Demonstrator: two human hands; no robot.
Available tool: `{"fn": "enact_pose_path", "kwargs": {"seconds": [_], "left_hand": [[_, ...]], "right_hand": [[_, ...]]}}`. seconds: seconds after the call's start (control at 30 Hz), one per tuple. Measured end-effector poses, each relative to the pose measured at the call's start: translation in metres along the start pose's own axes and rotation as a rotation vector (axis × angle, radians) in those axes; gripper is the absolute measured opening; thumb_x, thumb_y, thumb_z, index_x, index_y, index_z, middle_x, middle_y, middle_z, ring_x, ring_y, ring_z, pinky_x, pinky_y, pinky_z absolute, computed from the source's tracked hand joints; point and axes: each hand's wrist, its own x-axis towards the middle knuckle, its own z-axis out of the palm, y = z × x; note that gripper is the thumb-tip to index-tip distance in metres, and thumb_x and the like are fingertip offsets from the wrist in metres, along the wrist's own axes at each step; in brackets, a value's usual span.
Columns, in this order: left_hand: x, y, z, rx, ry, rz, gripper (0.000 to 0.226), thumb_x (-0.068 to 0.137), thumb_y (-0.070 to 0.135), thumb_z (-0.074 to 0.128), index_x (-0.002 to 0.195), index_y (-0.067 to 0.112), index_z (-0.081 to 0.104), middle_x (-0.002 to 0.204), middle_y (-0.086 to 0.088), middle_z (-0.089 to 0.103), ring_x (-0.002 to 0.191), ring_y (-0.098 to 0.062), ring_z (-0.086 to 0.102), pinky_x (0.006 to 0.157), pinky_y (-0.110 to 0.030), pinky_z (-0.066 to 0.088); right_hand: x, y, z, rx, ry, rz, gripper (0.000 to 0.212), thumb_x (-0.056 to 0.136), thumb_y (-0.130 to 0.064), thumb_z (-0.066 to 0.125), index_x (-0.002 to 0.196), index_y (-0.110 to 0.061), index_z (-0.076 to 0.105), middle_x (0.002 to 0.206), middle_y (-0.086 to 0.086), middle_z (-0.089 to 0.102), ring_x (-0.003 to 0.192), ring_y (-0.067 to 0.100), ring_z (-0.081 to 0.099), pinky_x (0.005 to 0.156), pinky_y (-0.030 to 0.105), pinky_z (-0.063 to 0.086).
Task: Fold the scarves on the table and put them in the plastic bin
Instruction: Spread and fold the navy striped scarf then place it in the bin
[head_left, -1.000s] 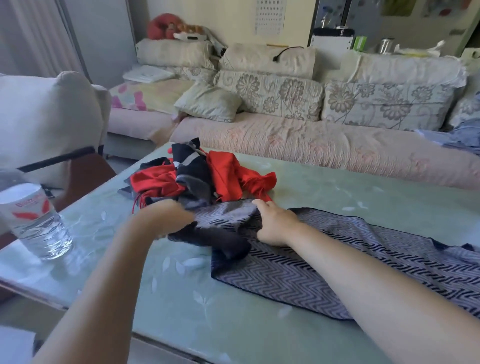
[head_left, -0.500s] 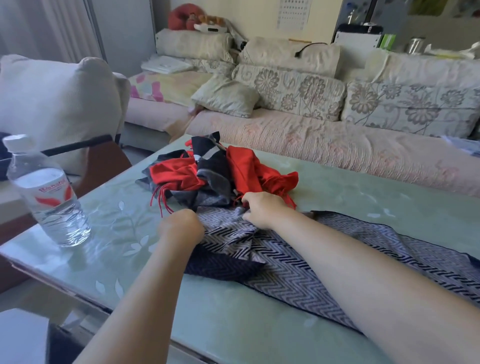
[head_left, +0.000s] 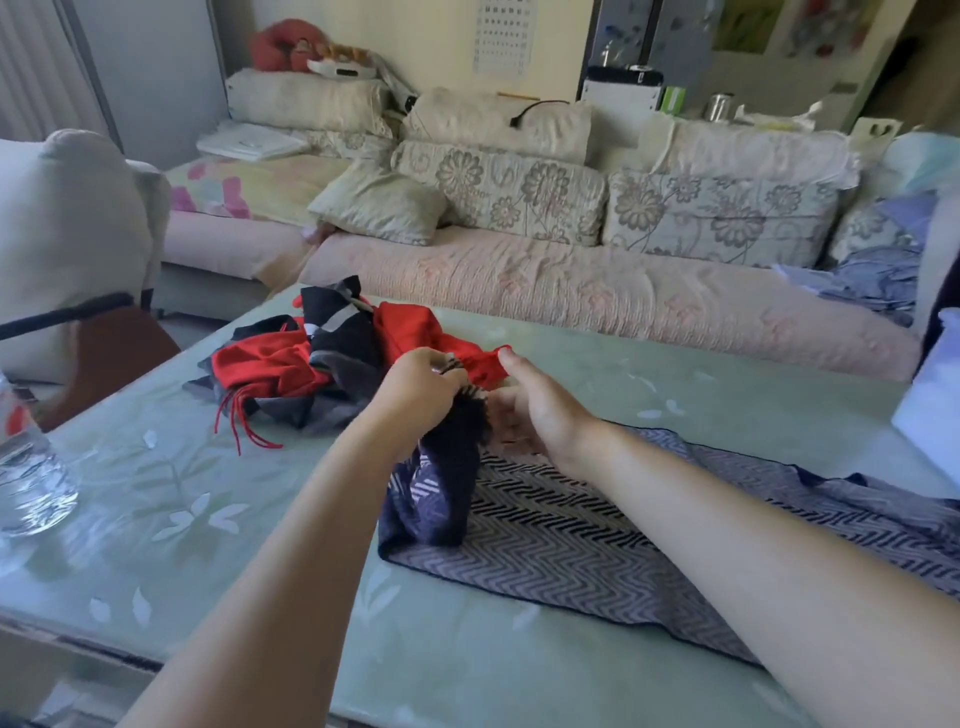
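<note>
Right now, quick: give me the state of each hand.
Left hand: closed, pinching the lifted end of the dark blue-and-grey zigzag-patterned scarf.
Right hand: open, fingers spread, holding nothing, beside the raised end.

We have one view only, from a camera on the person's head, so we look forward and down along both forearms, which enter from the bottom edge. It sits close: the tabletop (head_left: 519, 675) fills the lower half, and the fingers (head_left: 441, 364) of both hands meet near the middle. Past the fingers lies a sofa (head_left: 597, 296); left of them, a water bottle (head_left: 31, 478) is cut by the edge.
</note>
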Motion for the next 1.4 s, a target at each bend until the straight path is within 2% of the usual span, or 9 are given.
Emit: {"fn": "enact_pose_path", "kwargs": {"seconds": [0.07,0.23,0.4,0.53,0.73,0.9,1.1,1.3,1.4], "left_hand": [[-0.014,0.022,0.029,-0.186,-0.162,-0.042,0.006,0.096,0.017,0.06,0.099,0.013,0.063,0.087,-0.011,0.065,0.058,-0.02,0.063,0.049,-0.023,0.053],[-0.031,0.055,0.09,-0.478,-0.686,-0.187,0.024,0.101,-0.003,0.039,0.103,0.012,0.057,0.091,-0.014,0.067,0.07,-0.024,0.073,0.059,-0.035,0.06],[-0.023,0.042,0.12,0.131,-0.473,0.055,0.019,0.096,0.005,0.044,0.107,0.013,0.059,0.079,-0.001,0.074,0.058,-0.019,0.068,0.046,-0.021,0.046],[-0.025,0.021,0.122,0.681,-0.692,0.257,0.023,0.082,0.044,0.071,0.097,0.031,0.06,0.095,0.009,0.063,0.084,-0.012,0.061,0.073,-0.025,0.05],[-0.044,0.006,0.123,0.929,-0.866,0.328,0.063,0.058,0.06,0.084,0.103,0.036,0.047,0.113,0.008,0.047,0.097,-0.018,0.052,0.087,-0.04,0.051],[-0.06,-0.006,0.114,0.964,-0.864,0.422,0.055,0.068,0.034,0.078,0.115,0.038,0.049,0.113,0.008,0.04,0.107,-0.015,0.039,0.086,-0.032,0.045],[-0.066,-0.028,0.102,0.923,-0.64,0.508,0.046,0.072,0.005,0.058,0.112,0.029,0.059,0.109,0.008,0.054,0.108,-0.015,0.048,0.084,-0.035,0.048],[-0.067,-0.035,0.095,0.721,-0.35,0.497,0.038,0.079,0.006,0.059,0.111,0.025,0.064,0.101,0.003,0.07,0.094,-0.023,0.063,0.073,-0.029,0.048],[-0.065,-0.038,0.086,0.756,-0.338,0.526,0.036,0.077,0.009,0.058,0.104,0.032,0.06,0.097,0.007,0.068,0.089,-0.023,0.063,0.07,-0.033,0.051]], "right_hand": [[-0.022,0.009,-0.03,0.023,0.117,-0.04,0.062,0.09,-0.072,0.043,0.079,-0.02,0.075,0.078,-0.001,0.071,0.073,0.018,0.065,0.073,0.033,0.046],[-0.066,0.045,-0.103,-0.155,0.599,-0.075,0.019,0.084,-0.03,0.075,0.078,-0.012,0.075,0.085,0.005,0.074,0.086,0.024,0.068,0.072,0.032,0.044],[-0.095,0.074,-0.171,-0.325,0.809,0.125,0.034,0.098,-0.019,0.059,0.074,0.004,0.057,0.086,0.017,0.065,0.073,0.03,0.058,0.059,0.03,0.036],[-0.105,0.082,-0.198,-0.727,0.714,0.322,0.013,0.098,-0.013,0.054,0.091,-0.004,0.06,0.086,0.009,0.057,0.077,0.024,0.055,0.062,0.03,0.043],[-0.131,0.09,-0.186,-1.01,0.625,0.073,0.043,0.093,-0.046,0.055,0.125,-0.019,0.043,0.116,0.004,0.048,0.091,0.019,0.052,0.07,0.032,0.043],[-0.155,0.078,-0.171,-1.152,0.273,-0.116,0.031,0.075,-0.05,0.073,0.072,-0.023,0.06,0.068,-0.011,0.062,0.063,0.003,0.055,0.061,0.028,0.044],[-0.157,0.096,-0.172,-1.229,0.159,0.001,0.012,0.076,-0.035,0.077,0.088,-0.032,0.077,0.088,-0.022,0.069,0.084,0.001,0.062,0.076,0.023,0.05],[-0.147,0.093,-0.176,-0.976,0.412,-0.013,0.028,0.105,-0.02,0.042,0.12,-0.016,0.065,0.122,0.006,0.064,0.111,0.025,0.058,0.084,0.028,0.04],[-0.146,0.088,-0.177,-0.932,0.467,-0.029,0.03,0.103,-0.02,0.033,0.108,-0.018,0.063,0.11,0.007,0.064,0.1,0.027,0.057,0.085,0.037,0.046]]}}
